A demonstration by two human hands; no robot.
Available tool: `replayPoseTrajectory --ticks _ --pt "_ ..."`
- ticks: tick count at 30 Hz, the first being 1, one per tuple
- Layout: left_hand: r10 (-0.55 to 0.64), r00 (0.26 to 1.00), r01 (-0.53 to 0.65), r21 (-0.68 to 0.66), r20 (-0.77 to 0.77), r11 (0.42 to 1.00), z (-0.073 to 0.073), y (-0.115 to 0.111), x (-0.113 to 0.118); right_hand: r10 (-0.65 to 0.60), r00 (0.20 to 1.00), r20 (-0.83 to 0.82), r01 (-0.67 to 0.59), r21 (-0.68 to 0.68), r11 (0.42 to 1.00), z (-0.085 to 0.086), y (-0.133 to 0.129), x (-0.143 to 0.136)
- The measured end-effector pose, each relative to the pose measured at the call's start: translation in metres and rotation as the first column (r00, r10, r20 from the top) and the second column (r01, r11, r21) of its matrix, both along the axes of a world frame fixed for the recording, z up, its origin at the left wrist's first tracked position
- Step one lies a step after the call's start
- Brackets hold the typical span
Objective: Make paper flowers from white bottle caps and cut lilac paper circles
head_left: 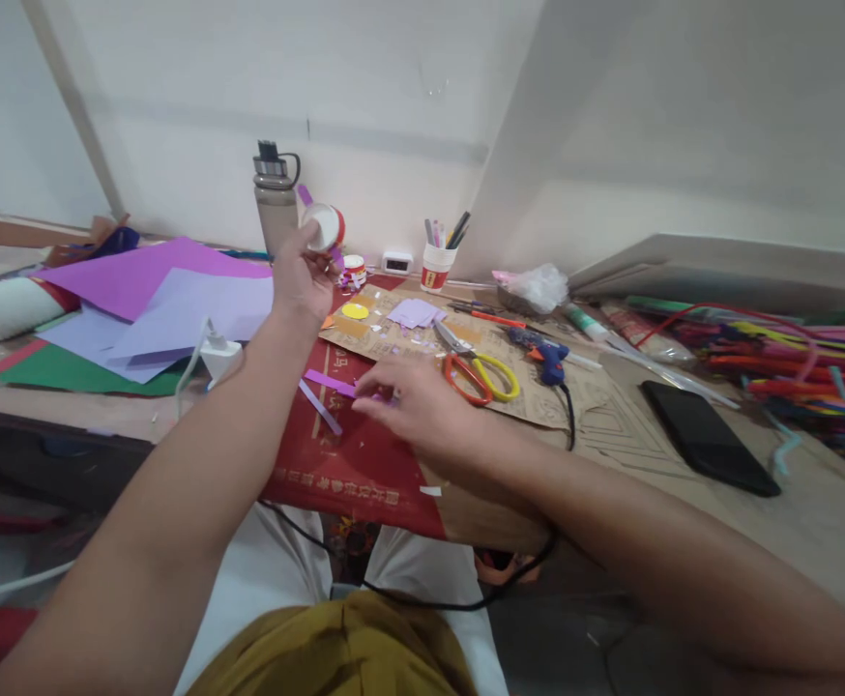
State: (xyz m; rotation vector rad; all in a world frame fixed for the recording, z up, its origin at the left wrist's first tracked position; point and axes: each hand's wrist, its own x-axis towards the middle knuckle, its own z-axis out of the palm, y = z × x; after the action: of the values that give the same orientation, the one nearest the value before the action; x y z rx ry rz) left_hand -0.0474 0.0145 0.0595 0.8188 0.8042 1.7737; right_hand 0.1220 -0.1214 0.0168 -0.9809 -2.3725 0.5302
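My left hand point(303, 280), raised at the back of the table, is closed around a white and red paper cup point(330, 228). The cup is tilted, and purple paper pieces stick out from it. Low over the red sheet, my right hand point(415, 396) has its fingers curled in at the end of a bright purple paper strip point(327, 383). A lilac strip point(319, 406) lies beside it. Just beyond that hand are scissors point(477, 372) with red and yellow handles. Lilac paper pieces point(417, 313) lie stacked farther back, near a yellow paper disc point(355, 310).
Colored paper sheets point(197, 309) and a white plug point(219, 358) lie left. A bottle point(276, 208), a small white device point(397, 262) and a pen cup point(437, 266) stand behind. On the right are a corded blue glue gun point(549, 360), phone point(709, 435) and pipe cleaners point(821, 372).
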Motion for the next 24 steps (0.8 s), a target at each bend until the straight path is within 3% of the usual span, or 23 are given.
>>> replayPoseTrajectory --ticks 4,9,17,24 --pt "-0.100 0.992 0.100 -0.002 -0.071 0.995 -0.013 -0.002 0.009 0.038 0.979 0.201 -0.030 -0.042 0.999 0.003 -0.011 -0.033" --pt "-0.224 0.972 0.227 0.043 -0.066 0.973 -0.016 -0.009 0.017 -0.064 0.900 0.430 0.113 -0.088 0.990 0.003 -0.015 -0.060" --pt "-0.271 0.962 0.272 0.024 -0.044 0.962 -0.016 -0.012 0.018 -0.119 0.843 0.525 0.156 -0.027 0.987 0.009 -0.012 -0.078" --pt "-0.170 0.965 0.171 -0.013 -0.198 0.985 -0.024 -0.011 0.018 -0.125 0.865 0.486 0.131 0.022 0.991 0.005 -0.014 -0.079"
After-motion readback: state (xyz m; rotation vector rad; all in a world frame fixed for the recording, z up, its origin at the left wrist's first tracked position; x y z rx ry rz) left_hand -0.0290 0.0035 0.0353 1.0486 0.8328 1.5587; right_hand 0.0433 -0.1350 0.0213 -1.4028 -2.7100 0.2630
